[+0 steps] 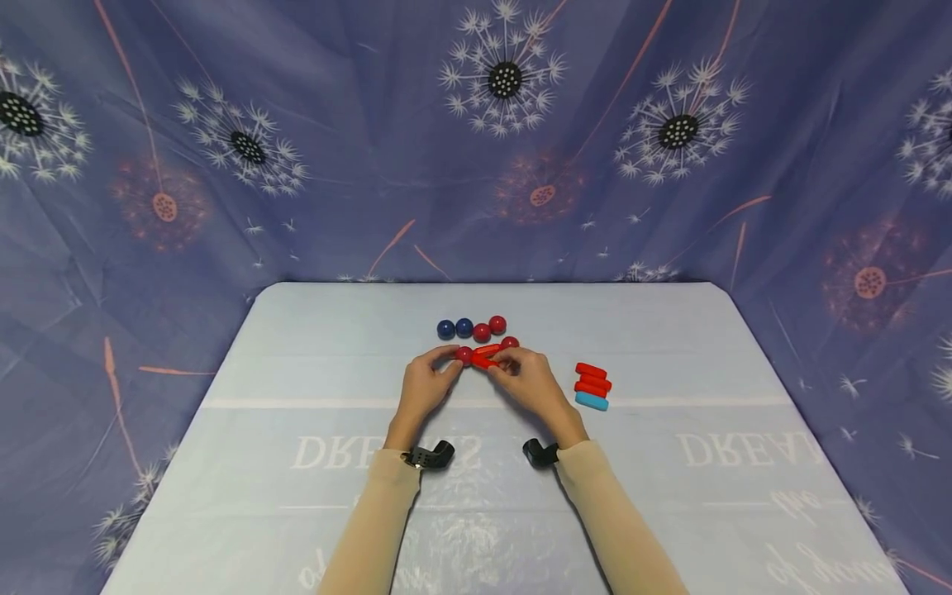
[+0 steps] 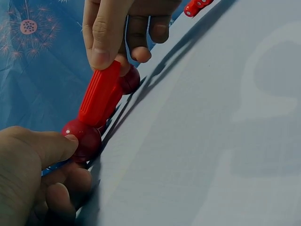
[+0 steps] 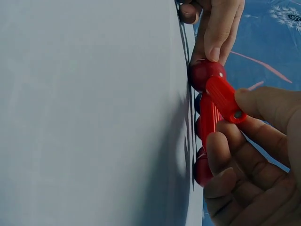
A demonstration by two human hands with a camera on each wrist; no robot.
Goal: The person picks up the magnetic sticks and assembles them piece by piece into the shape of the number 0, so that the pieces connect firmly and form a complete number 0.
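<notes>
My left hand [image 1: 426,382] pinches a glossy red ball [image 2: 84,140] between thumb and fingers. A ribbed red rod [image 3: 223,100] touches that ball with one end; my right hand [image 1: 530,378] pinches it near its other end, where a dark round spot shows. A second red rod [image 3: 208,117] runs from the same ball to another red ball [image 1: 510,342], so the two rods form a narrow V. In the right wrist view, the right fingers partly cover that farther ball [image 3: 202,172].
Just behind the hands, two dark blue balls [image 1: 455,328] and two red balls [image 1: 489,329] lie in a row. Several red rods [image 1: 592,378] and a light blue rod [image 1: 592,401] lie together to the right. A patterned curtain [image 1: 416,165] hangs beyond the white table [image 1: 297,347].
</notes>
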